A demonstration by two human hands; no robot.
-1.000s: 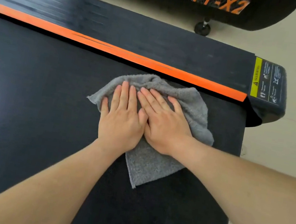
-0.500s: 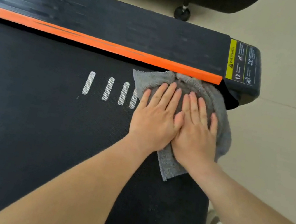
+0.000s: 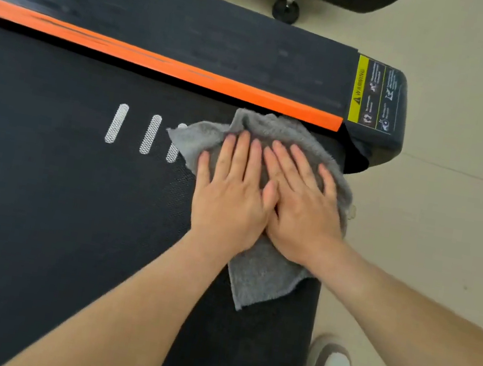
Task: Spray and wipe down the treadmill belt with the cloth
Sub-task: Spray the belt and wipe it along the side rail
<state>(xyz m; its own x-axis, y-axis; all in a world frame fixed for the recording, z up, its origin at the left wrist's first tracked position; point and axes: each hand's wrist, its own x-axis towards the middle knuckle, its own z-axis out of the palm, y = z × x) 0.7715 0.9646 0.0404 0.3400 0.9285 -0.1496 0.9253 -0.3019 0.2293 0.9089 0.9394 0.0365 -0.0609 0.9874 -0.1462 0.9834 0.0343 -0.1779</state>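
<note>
At three o'clock on the belt (image 3: 39, 214), left hand (image 3: 227, 202) and right hand (image 3: 301, 214) press the cloth (image 3: 263, 278) flat-fingered; use even, overlapping strokes.

My hands (image 3: 266, 199) lie side by side on the cloth (image 3: 263, 276), on the belt (image 3: 54, 216) near its right end; the rail (image 3: 193, 42) lies behind.

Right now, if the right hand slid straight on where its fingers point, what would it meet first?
Probably the orange strip, just past the cloth bunched under the right hand; depth is unclear.
</note>
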